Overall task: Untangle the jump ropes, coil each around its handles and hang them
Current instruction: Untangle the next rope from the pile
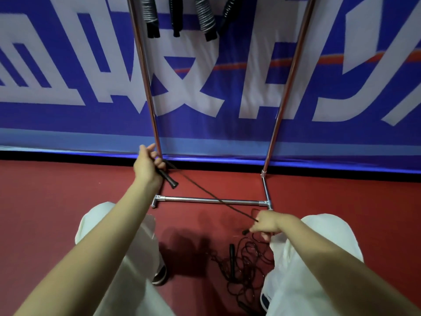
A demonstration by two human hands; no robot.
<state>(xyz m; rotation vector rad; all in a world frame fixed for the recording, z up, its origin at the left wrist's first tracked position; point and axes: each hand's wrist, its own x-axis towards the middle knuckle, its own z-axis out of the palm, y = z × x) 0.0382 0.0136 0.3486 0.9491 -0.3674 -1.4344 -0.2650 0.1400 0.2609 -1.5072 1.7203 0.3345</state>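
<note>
1. Nearest: white trouser legs (303,277) and dark shoe (160,275) on red floor (57,201).
2. Tangled pile of black ropes (241,265) on floor btwn legs; strands hard to separate, handle count unclear.
3. Right hand (265,223) pinching taut rope (205,192) just above pile.
4. Left hand (148,166) gripping black handle (168,179) by rack (211,200) base.
5. Behind: blue/white banner (68,65).
6. Top: coiled ropes (205,19) hanging, cut off by frame edge.

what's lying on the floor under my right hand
A tangled pile of black jump ropes lies on the red floor below your right hand, with one black handle showing. Your right trouser leg covers the pile's right edge.
</note>
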